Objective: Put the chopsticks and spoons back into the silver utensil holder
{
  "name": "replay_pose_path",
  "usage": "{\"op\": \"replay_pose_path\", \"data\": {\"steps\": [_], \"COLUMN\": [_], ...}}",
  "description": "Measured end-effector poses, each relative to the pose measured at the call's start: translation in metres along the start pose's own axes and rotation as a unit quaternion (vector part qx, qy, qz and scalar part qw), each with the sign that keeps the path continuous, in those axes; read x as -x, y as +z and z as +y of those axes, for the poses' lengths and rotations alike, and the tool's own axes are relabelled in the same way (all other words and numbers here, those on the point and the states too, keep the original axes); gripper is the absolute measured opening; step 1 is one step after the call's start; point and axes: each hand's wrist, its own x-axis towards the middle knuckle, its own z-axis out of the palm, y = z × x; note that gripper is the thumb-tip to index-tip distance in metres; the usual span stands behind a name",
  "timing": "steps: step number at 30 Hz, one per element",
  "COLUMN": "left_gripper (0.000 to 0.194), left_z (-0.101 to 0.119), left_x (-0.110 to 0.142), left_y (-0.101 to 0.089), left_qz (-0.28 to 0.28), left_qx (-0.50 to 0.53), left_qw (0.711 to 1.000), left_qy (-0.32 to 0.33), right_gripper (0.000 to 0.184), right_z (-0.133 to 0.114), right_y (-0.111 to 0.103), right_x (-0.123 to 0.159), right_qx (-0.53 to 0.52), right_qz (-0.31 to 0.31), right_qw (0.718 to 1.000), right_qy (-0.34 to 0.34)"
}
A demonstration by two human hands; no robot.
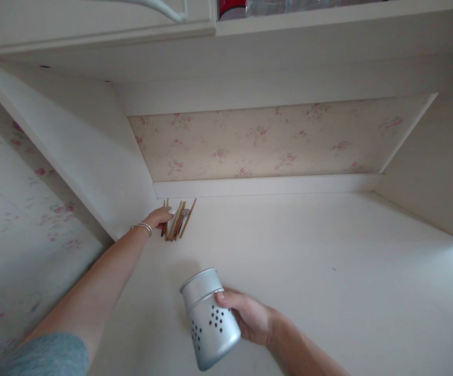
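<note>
My right hand grips a silver metal utensil holder dotted with punched holes. It is tilted above the white surface, its rim toward the upper left, and its inside is hidden. At the back left, my left hand is closed around a few wooden chopsticks; its fingers are small and partly hidden from here. Just right of that hand, more chopsticks lie loosely side by side on the surface. Among them is a spoon with a round metal bowl.
The white countertop sits in a recess with a left side panel and a right side panel. Overhead is a cabinet with a door handle. Flowered wallpaper covers the back.
</note>
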Motion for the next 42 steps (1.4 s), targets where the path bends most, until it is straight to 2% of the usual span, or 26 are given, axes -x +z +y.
{"op": "replay_pose_path", "data": {"steps": [5, 8, 14, 21, 26, 32, 37, 42], "left_gripper": [0.049, 0.056, 0.073, 0.060, 0.051, 0.051, 0.050, 0.054], "left_z": [0.005, 0.009, 0.016, 0.024, 0.034, 0.047, 0.056, 0.061], "left_x": [0.001, 0.004, 0.009, 0.014, 0.031, 0.053, 0.053, 0.047], "left_y": [-0.002, -0.001, 0.006, 0.005, 0.003, 0.022, 0.033, 0.032], "left_qz": [-0.028, -0.021, 0.000, 0.024, 0.053, 0.053, 0.024, -0.002], "left_qx": [-0.081, -0.110, -0.142, -0.160, -0.163, -0.187, -0.198, -0.223], "left_qw": [0.995, 0.990, 0.982, 0.971, 0.968, 0.967, 0.972, 0.968], "left_qy": [0.052, 0.091, 0.127, 0.177, 0.186, 0.167, 0.123, 0.112], "right_gripper": [0.065, 0.067, 0.068, 0.065, 0.063, 0.064, 0.064, 0.062], "right_z": [0.001, 0.001, -0.002, -0.002, 0.000, 0.000, -0.002, -0.004], "right_y": [-0.002, -0.001, 0.003, 0.003, 0.000, 0.001, 0.004, 0.006], "right_x": [-0.001, -0.001, 0.000, 0.001, 0.001, 0.000, 0.001, 0.004], "right_qx": [-0.001, 0.003, 0.008, 0.012, 0.024, 0.027, 0.033, 0.036], "right_qz": [-0.011, -0.011, -0.016, -0.026, -0.033, -0.044, -0.040, -0.047], "right_qw": [1.000, 1.000, 1.000, 1.000, 0.999, 0.999, 0.999, 0.998], "right_qy": [-0.004, -0.005, -0.005, -0.010, -0.005, -0.009, -0.008, -0.015]}}
